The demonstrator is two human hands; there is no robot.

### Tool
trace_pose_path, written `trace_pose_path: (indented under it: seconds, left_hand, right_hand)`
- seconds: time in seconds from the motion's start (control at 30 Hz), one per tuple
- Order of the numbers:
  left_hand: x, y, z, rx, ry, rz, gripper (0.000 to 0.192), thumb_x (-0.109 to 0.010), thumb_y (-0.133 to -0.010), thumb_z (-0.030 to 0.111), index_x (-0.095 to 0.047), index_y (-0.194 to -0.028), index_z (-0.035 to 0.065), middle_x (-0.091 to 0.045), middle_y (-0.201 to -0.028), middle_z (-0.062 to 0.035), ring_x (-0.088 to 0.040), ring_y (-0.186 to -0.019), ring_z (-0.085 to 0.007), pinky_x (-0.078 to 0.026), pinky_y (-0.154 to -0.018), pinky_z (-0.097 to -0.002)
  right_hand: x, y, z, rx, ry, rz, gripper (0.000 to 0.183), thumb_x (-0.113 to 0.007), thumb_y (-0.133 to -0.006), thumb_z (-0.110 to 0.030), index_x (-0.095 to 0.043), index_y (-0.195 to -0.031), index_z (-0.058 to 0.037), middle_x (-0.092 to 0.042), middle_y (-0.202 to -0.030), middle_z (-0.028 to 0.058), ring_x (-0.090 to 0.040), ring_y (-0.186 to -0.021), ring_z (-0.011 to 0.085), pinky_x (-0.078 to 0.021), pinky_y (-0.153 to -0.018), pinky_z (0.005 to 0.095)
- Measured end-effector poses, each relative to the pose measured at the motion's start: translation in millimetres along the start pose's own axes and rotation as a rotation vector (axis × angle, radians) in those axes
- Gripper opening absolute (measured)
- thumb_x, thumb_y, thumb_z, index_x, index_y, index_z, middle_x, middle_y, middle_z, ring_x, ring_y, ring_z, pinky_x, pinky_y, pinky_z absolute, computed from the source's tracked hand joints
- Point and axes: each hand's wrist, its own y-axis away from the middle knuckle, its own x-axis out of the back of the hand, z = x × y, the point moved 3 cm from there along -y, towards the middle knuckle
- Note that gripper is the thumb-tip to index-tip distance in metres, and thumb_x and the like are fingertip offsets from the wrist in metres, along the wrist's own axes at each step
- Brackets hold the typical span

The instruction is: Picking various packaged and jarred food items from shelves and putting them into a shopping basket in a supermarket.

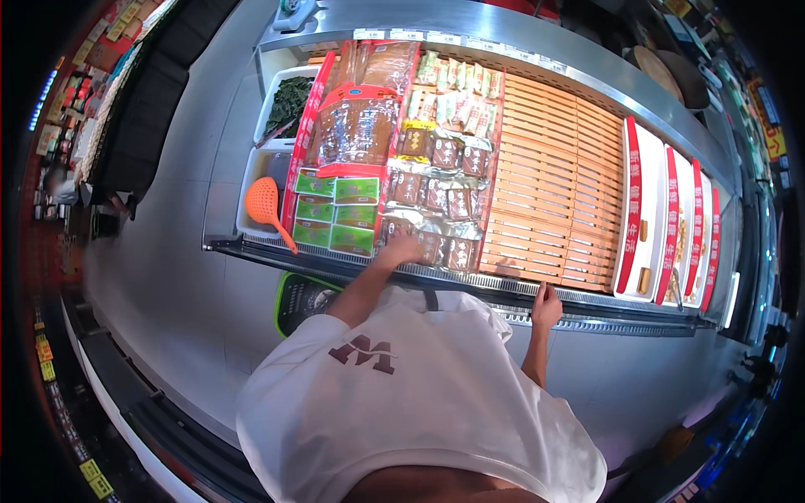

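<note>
My left hand (402,249) reaches over the front edge of a display case and rests at the lowest row of brown packets (431,248); whether it grips one I cannot tell. Beside it on the left lie green packets (353,215), with large packs of brown sheets (357,132) above them. Small pale wrapped packets (462,77) fill the rows behind the brown ones. Near the front rim, before the slatted wooden rack (553,182), is my right hand (547,306), its fingers drawn together; nothing is plainly visible in them.
An orange perforated scoop (263,202) lies on a white tub at the left, below a tub of dark leafy greens (292,104). White trays (641,239) with red strips and metal tongs (676,289) stand at the right. A green-rimmed black basket (302,302) is below the case. A person (78,193) is far left.
</note>
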Motion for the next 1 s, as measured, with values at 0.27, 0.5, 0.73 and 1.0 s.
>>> trace_pose_path:
  seconds: [0.27,0.5,0.73,1.0]
  left_hand:
    - [-20.7,-2.9,10.9,-0.01,-0.162,0.04,0.068,-0.067,-0.074,0.056,-0.06,-0.127,0.0128,-0.039,-0.139,-0.0309,-0.03,-0.131,-0.0489,-0.029,-0.105,-0.0603]
    - [-18.6,3.7,9.9,-0.054,-0.263,0.081,0.075,-0.069,-0.073,0.046,-0.046,-0.135,0.0105,-0.034,-0.137,-0.0334,-0.036,-0.127,-0.0505,-0.035,-0.103,-0.0559]
    - [-8.7,1.6,-0.3,-0.024,0.015,0.052,0.072,-0.066,-0.076,0.048,-0.048,-0.135,0.0108,-0.029,-0.143,-0.0363,-0.034,-0.132,-0.0508,-0.035,-0.108,-0.0493]
    - [-42.4,-32.5,-13.7,0.158,0.168,0.267,0.065,-0.064,-0.078,0.053,-0.058,-0.125,0.0076,-0.044,-0.136,-0.0313,-0.046,-0.126,-0.0423,-0.039,-0.103,-0.0504]
  right_hand:
    - [-0.1,-4.1,7.3,-0.047,0.065,0.074,0.044,-0.051,-0.095,-0.043,-0.068,-0.08,-0.006,-0.066,-0.069,0.0151,-0.065,-0.066,0.0373,-0.0486,-0.06,0.0463]
    - [-1.8,-3.0,11.7,-0.039,0.021,0.064,0.042,-0.052,-0.095,-0.042,-0.07,-0.084,-0.0062,-0.067,-0.072,0.0166,-0.064,-0.068,0.0398,-0.049,-0.062,0.0486]
    - [-2.1,7.6,-0.3,0.296,0.037,-0.103,0.044,-0.048,-0.096,-0.04,-0.063,-0.072,-0.0068,-0.063,-0.068,0.0186,-0.062,-0.066,0.0408,-0.0485,-0.061,0.0497]
    - [-8.5,13.7,-10.6,0.37,0.006,-0.288,0.044,-0.05,-0.094,-0.044,-0.066,-0.074,-0.0084,-0.066,-0.068,0.0149,-0.065,-0.068,0.0382,-0.0507,-0.063,0.0488]
